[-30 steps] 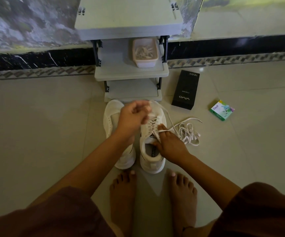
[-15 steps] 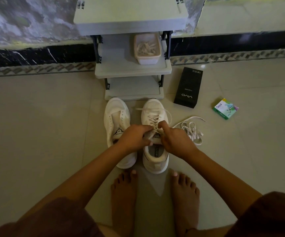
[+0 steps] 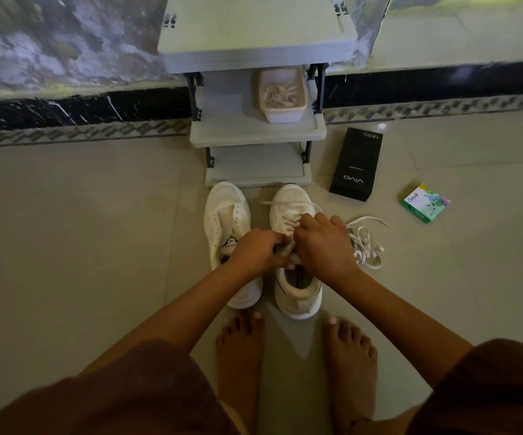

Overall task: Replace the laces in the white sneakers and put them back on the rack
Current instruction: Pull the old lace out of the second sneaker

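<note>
White sneaker [image 3: 291,199], laced nearly to the top, stands on the floor [image 3: 97,246]; unlaced partner [image 3: 225,208] at its 9 o'clock, loose lace [image 3: 365,243] at 3 o'clock, shoe rack [image 3: 257,133] at 12 o'clock, so one lacing and the return to the rack look outstanding. Left hand [image 3: 258,251] pinches the threaded lace [image 3: 288,222] at the top eyelets; right hand [image 3: 326,246] arches over them, grasp not discernible.

Two sneakers [image 3: 222,208] [image 3: 291,196]; two boxes [image 3: 356,164] [image 3: 425,202]; one rack [image 3: 229,133].

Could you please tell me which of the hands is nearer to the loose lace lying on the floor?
Right. The right hand is on the laced sneaker, just beside the loose lace; the left hand is at that sneaker's far side, farther away.
</note>
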The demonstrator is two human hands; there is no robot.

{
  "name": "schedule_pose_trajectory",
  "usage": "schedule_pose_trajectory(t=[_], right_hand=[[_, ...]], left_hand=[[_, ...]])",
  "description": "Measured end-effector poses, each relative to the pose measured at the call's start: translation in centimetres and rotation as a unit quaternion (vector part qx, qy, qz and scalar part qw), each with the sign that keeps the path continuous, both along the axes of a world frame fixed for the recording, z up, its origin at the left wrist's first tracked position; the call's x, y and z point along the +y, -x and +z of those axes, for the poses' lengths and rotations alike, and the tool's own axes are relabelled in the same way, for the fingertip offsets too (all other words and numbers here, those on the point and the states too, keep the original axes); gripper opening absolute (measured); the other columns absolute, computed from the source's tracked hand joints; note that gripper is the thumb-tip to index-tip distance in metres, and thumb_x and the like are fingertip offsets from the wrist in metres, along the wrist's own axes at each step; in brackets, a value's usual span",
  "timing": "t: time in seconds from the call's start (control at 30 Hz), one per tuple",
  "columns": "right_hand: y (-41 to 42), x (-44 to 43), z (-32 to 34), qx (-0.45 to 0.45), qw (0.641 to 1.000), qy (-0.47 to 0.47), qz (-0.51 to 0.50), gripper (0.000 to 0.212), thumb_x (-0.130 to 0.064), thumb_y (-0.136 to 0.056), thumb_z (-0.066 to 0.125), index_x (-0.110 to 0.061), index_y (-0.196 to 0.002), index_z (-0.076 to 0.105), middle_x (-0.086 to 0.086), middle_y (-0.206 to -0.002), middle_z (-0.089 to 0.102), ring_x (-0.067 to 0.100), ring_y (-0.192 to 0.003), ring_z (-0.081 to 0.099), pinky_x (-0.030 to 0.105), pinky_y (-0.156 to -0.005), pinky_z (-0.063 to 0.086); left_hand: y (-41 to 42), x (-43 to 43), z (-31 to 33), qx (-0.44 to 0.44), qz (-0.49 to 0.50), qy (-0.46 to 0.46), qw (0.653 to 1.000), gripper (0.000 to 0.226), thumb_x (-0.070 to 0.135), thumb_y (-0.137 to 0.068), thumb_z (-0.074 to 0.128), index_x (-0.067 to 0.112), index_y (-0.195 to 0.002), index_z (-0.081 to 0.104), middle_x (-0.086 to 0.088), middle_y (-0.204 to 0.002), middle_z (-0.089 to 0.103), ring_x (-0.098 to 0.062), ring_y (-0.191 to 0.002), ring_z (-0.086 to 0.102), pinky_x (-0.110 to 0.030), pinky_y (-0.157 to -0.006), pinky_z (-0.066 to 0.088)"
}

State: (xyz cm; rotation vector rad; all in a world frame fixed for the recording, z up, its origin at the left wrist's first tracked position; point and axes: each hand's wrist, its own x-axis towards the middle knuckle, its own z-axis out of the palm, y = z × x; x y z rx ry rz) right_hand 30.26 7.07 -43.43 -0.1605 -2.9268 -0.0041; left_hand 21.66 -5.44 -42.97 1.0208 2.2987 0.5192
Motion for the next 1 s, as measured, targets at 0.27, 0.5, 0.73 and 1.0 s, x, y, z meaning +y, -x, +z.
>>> schedule_pose_trajectory(t=[0.27,0.5,0.73,1.0], right_hand=[[0.3,-0.1,1.4,-0.103,0.706,0.652,-0.257,0.011,-0.012,-0.083,0.067,-0.013,-0.072,0.069,0.0,-0.068,0.062,0.013,-0.068,0.061,0.015,-0.053,0.05],[-1.1,0.1,0.2,-0.168,0.986,-0.006,0.014,0.029,-0.04,-0.09,0.053,-0.02,-0.106,0.066,0.002,-0.102,0.054,0.018,-0.091,0.05,0.026,-0.064,0.034],[0.4,0.0,2.4,-0.112,0.644,0.71,-0.264,0.013,-0.017,-0.085,0.065,-0.014,-0.072,0.068,0.004,-0.076,0.067,0.009,-0.067,0.063,0.017,-0.052,0.051],[-1.6,1.6,0.6,-0.131,0.978,0.154,-0.045,0.028,-0.039,-0.087,0.061,-0.026,-0.11,0.066,0.0,-0.1,0.06,0.018,-0.09,0.056,0.029,-0.072,0.045]], left_hand=[[-0.3,0.0,-0.8,-0.034,0.039,-0.027,0.998,0.057,0.034,-0.073,0.077,0.02,-0.125,0.06,-0.007,-0.111,0.067,-0.022,-0.102,0.061,-0.027,-0.082,0.044],[0.3,-0.1,0.0,-0.061,-0.035,0.03,0.997,0.06,0.036,-0.081,0.07,0.015,-0.134,0.05,-0.01,-0.119,0.063,-0.022,-0.106,0.06,-0.035,-0.092,0.048],[0.2,0.0,-0.1,-0.061,-0.017,0.004,0.998,0.047,0.026,-0.077,0.075,0.016,-0.121,0.062,-0.009,-0.107,0.067,-0.023,-0.099,0.061,-0.036,-0.087,0.049],[-0.2,-0.1,-0.7,-0.02,-0.024,0.001,1.0,0.041,0.032,-0.08,0.07,0.018,-0.118,0.062,-0.008,-0.1,0.067,-0.023,-0.092,0.061,-0.032,-0.078,0.048]])
